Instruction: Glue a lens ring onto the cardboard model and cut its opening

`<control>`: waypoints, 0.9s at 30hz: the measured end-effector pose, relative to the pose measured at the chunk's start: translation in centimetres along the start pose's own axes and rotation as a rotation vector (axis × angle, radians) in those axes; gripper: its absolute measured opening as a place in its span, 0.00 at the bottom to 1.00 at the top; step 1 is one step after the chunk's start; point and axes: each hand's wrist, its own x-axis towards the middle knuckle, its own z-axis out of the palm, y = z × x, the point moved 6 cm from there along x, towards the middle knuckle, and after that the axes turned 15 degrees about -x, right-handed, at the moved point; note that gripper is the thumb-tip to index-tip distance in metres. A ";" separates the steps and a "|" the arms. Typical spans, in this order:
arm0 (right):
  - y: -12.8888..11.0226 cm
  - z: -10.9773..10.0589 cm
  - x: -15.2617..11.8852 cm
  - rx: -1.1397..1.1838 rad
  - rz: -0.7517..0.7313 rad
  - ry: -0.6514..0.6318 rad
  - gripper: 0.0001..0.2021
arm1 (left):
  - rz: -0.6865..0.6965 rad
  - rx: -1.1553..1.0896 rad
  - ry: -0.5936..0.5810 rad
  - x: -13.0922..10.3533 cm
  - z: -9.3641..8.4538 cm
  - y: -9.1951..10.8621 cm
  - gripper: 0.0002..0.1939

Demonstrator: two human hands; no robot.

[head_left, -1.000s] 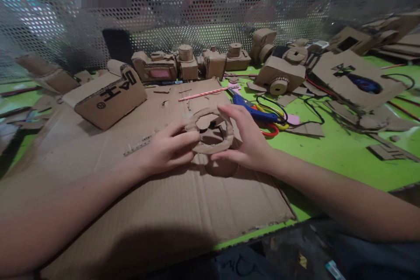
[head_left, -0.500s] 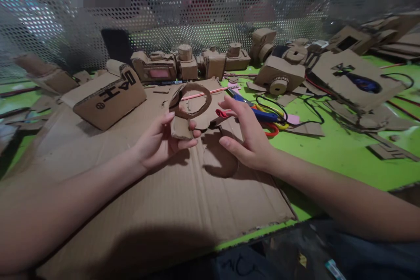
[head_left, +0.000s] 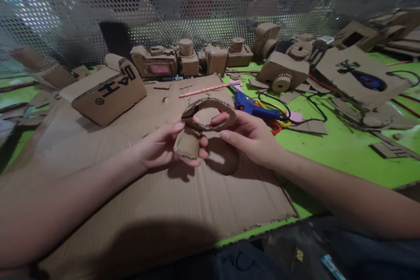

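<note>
A cardboard ring is joined to a small curved cardboard block, both raised above the large cardboard sheet. My left hand grips the block from the left, its thumb on top and fingertips curling round the right side. On the ring's right side my right hand has closed, with fingers through the opening and the thumb in front of the rim. Below the ring, a round cardboard shape lies on the sheet, partly in shadow.
A striped pencil lies behind the ring. A blue glue gun and red and yellow scissors handles are at the right. Cardboard models, including a printed box, line the back before a perforated metal screen.
The right hand has moved in and taken hold of the ring, whose face has tilted flatter. The ring and block have shifted slightly right and toward me. Red scissors handles are now mostly hidden.
</note>
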 end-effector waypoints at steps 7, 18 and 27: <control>-0.1 0.8 -0.5 -0.064 -0.028 -0.018 0.11 | 0.012 0.023 -0.009 -0.1 0.4 -0.2 0.19; -0.3 0.2 -0.7 -0.265 -0.085 0.095 0.10 | 0.019 0.079 -0.001 0.3 -0.2 0.0 0.20; 0.1 -0.2 -0.4 -0.216 -0.013 0.167 0.09 | 0.050 0.079 0.059 0.5 -0.7 0.1 0.20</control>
